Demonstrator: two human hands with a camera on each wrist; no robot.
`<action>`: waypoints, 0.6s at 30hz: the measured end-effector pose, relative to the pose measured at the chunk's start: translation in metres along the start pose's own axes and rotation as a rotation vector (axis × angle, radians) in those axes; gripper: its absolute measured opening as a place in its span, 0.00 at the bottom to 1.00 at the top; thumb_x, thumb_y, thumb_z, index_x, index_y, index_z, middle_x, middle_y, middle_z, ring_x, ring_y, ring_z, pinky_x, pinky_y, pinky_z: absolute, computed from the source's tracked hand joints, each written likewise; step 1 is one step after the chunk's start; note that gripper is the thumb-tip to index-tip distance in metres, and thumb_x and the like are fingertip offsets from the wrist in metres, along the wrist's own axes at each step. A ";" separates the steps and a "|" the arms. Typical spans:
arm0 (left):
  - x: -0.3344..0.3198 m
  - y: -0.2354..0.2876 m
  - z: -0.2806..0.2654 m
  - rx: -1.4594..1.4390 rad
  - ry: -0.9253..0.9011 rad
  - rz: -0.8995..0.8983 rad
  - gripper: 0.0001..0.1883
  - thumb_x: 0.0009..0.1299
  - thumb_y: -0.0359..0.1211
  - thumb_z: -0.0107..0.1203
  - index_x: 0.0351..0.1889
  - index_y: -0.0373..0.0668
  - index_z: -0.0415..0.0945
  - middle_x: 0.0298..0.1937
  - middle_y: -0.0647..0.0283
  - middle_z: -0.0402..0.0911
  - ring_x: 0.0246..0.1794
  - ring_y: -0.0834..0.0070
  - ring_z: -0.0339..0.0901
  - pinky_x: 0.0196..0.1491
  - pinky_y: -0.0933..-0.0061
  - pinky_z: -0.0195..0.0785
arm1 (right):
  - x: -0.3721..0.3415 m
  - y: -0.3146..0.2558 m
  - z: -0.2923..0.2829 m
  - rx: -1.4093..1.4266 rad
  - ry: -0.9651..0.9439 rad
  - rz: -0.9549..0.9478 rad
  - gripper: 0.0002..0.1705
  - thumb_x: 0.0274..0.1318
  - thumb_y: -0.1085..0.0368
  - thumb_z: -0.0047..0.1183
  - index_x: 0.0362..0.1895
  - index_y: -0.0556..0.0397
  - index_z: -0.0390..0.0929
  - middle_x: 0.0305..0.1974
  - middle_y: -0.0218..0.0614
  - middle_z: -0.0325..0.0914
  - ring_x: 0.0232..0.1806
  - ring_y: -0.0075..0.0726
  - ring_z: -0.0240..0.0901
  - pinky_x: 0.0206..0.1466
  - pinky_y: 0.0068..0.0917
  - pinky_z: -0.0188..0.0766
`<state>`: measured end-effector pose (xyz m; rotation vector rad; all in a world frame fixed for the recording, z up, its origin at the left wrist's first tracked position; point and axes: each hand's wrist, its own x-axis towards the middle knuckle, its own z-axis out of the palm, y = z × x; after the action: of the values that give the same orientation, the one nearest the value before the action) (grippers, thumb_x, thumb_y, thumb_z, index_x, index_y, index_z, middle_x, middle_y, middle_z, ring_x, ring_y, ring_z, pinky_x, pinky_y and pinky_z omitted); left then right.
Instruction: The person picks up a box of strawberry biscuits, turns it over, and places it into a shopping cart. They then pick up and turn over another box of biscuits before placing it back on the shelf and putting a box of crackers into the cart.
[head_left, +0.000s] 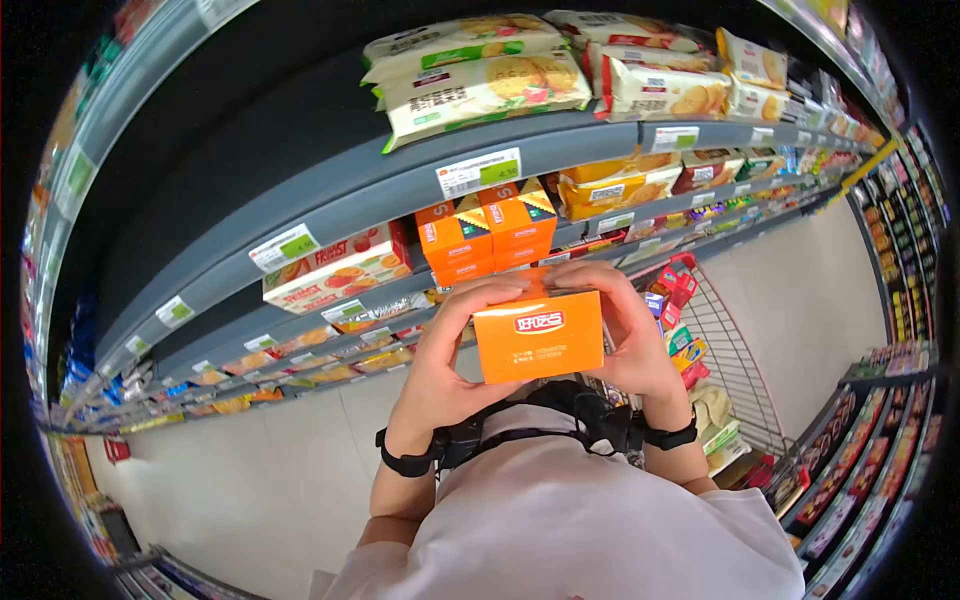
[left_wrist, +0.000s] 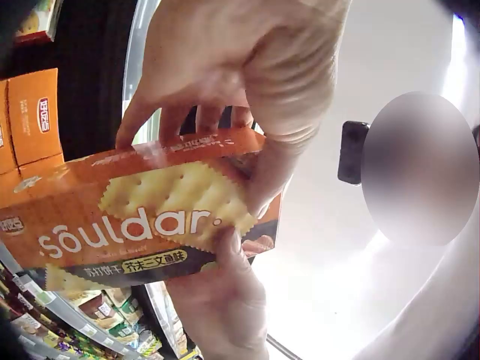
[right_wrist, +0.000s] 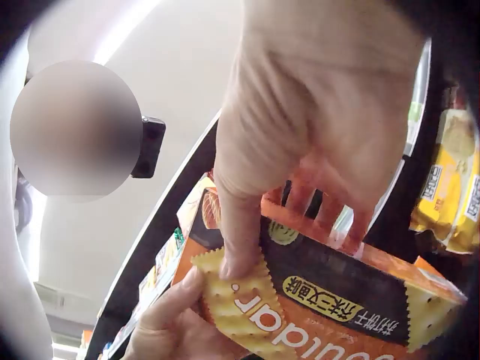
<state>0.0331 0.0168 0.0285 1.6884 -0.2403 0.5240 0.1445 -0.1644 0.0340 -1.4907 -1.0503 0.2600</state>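
An orange cracker box (head_left: 540,345) with "souldar" lettering and printed crackers is held in front of the chest, one end toward the head camera. My left hand (head_left: 448,350) grips it from the left and my right hand (head_left: 635,335) from the right. In the left wrist view, both thumbs lie on the printed face, and the left fingers (left_wrist: 169,120) reach over the box's edge. The right wrist view shows the right fingers (right_wrist: 307,199) likewise along the opposite edge. Similar orange boxes (head_left: 488,240) stand stacked on the shelf just beyond the hands.
White cracker packs (head_left: 485,90) fill the upper shelf, above price tags (head_left: 480,172). A red-and-white box (head_left: 340,268) stands left of the orange stack. At the right, a shopping cart (head_left: 740,365) holds several packaged goods. More stocked shelves (head_left: 850,450) line the aisle's right side.
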 end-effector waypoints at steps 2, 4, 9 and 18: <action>0.000 0.005 0.000 0.009 0.027 0.003 0.35 0.49 0.25 0.69 0.58 0.41 0.67 0.58 0.57 0.72 0.62 0.62 0.68 0.62 0.64 0.61 | 0.004 0.000 0.000 0.061 -0.012 -0.049 0.32 0.38 0.73 0.64 0.53 0.52 0.69 0.52 0.38 0.71 0.55 0.41 0.67 0.59 0.34 0.62; -0.001 0.007 0.002 0.009 0.038 0.002 0.35 0.49 0.25 0.69 0.58 0.41 0.67 0.59 0.57 0.72 0.62 0.62 0.68 0.62 0.64 0.61 | 0.006 0.000 -0.002 0.069 -0.035 -0.044 0.32 0.38 0.72 0.65 0.53 0.53 0.68 0.52 0.39 0.71 0.56 0.42 0.67 0.60 0.36 0.61; -0.001 0.006 0.010 0.026 0.048 -0.009 0.35 0.50 0.25 0.69 0.57 0.41 0.67 0.59 0.57 0.72 0.61 0.62 0.68 0.61 0.64 0.61 | 0.005 0.006 -0.009 0.087 -0.063 -0.065 0.33 0.37 0.71 0.66 0.53 0.52 0.67 0.52 0.40 0.71 0.57 0.44 0.66 0.62 0.38 0.59; 0.004 0.004 0.028 0.018 0.027 -0.063 0.35 0.50 0.26 0.69 0.58 0.41 0.67 0.59 0.57 0.72 0.61 0.62 0.68 0.61 0.64 0.62 | -0.008 0.008 -0.026 0.087 -0.065 -0.013 0.37 0.36 0.72 0.66 0.55 0.53 0.66 0.55 0.41 0.68 0.60 0.42 0.64 0.63 0.36 0.58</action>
<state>0.0407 -0.0111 0.0304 1.7002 -0.1630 0.5027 0.1615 -0.1864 0.0294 -1.4047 -1.0863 0.3428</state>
